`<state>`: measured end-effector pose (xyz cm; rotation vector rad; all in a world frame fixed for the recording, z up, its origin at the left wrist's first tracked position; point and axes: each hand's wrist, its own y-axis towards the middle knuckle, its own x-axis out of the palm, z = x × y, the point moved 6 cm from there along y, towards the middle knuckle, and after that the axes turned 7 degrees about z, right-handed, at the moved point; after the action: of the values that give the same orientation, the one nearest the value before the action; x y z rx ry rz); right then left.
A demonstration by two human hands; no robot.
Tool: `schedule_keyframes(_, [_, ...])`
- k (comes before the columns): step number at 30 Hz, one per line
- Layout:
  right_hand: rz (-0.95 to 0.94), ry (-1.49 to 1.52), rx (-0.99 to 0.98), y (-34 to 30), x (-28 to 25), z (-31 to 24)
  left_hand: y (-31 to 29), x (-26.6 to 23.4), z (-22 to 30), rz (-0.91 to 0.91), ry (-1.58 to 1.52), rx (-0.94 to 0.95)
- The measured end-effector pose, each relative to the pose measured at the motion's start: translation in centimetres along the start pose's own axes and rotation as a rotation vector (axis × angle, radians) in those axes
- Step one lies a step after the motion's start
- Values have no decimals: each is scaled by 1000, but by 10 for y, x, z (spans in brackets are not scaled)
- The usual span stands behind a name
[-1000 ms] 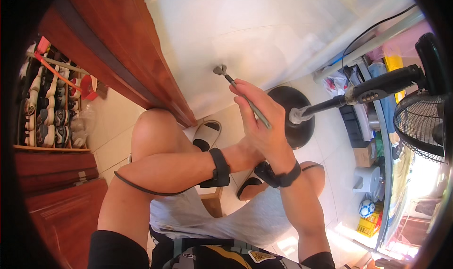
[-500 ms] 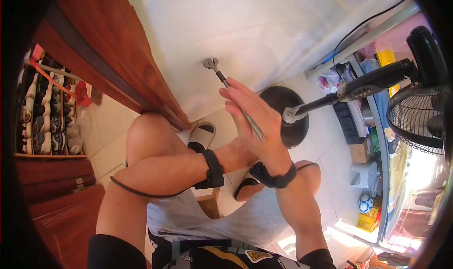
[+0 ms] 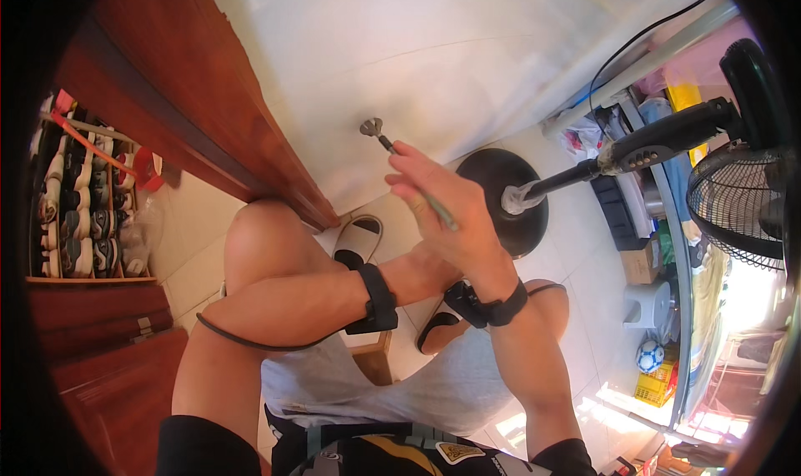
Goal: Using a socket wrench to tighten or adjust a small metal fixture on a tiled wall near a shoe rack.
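Note:
My right hand (image 3: 457,217) is closed around a slim tool with a pale green handle (image 3: 440,212) and a dark neck. Its splayed grey head (image 3: 371,127) looks like spread bristles, but I cannot tell the kind for sure. That head is at the white wall (image 3: 334,67) and seems to touch it. From the left, my left hand (image 3: 424,269) reaches in under the right one, which hides its fingers. Each wrist wears a black strap with a small black box.
Close on the right stands a black pedestal fan (image 3: 642,146) with a round base (image 3: 501,226). To the left are a reddish wooden door edge (image 3: 192,75) and a shoe rack (image 3: 83,201). A grey stool (image 3: 647,305), a ball (image 3: 650,356) and a yellow crate (image 3: 657,382) are at the right.
The tool's head has moved slightly down along the wall, and its handle end has shifted up and left with my right hand. My left arm has hardly moved.

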<state>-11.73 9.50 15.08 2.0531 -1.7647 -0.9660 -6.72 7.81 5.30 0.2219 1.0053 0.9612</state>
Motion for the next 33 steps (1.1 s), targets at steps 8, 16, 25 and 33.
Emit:
schedule_keyframes(8, [62, 29, -150, 5, -3, -8, 3, -8, 2, -14, -98, -100])
schedule_keyframes(16, [84, -93, -141, 1, -7, -25, 4, -24, 4, -85, -448, -475])
schedule_keyframes(25, [11, -78, -24, 4, 1, -13, 8, -31, 11, 51, -456, -331])
schedule_keyframes(33, [-10, -42, -37, 4, 8, -13, 5, -28, 12, 87, -230, -120])
